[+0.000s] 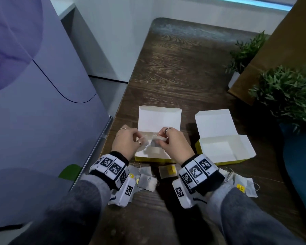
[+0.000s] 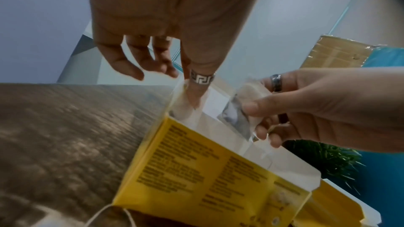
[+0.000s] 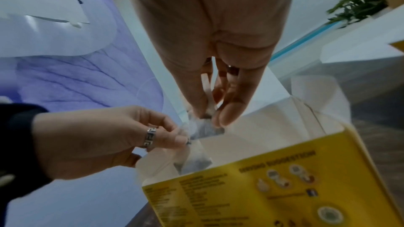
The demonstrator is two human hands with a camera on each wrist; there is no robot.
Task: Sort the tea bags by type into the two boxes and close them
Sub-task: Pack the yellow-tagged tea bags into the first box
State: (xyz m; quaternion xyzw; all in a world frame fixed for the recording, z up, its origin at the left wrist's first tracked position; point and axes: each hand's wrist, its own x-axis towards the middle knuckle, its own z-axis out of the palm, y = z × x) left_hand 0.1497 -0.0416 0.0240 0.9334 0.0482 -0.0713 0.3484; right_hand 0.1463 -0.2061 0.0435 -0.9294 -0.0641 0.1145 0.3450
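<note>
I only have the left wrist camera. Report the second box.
Observer: The second box stands open, right of the one under the hands. No tea bag shows inside.
Operator: Tell me what's left to sort.
Observer: Loose tea bags lie on the table by the wrists: a left cluster, a middle one and a right cluster. The wrists hide the count.
Operator: Check both grips.
Observer: In the right wrist view the left hand pinches a lower tea bag hanging into the left box. The right hand pinches an upper tea bag.
</note>
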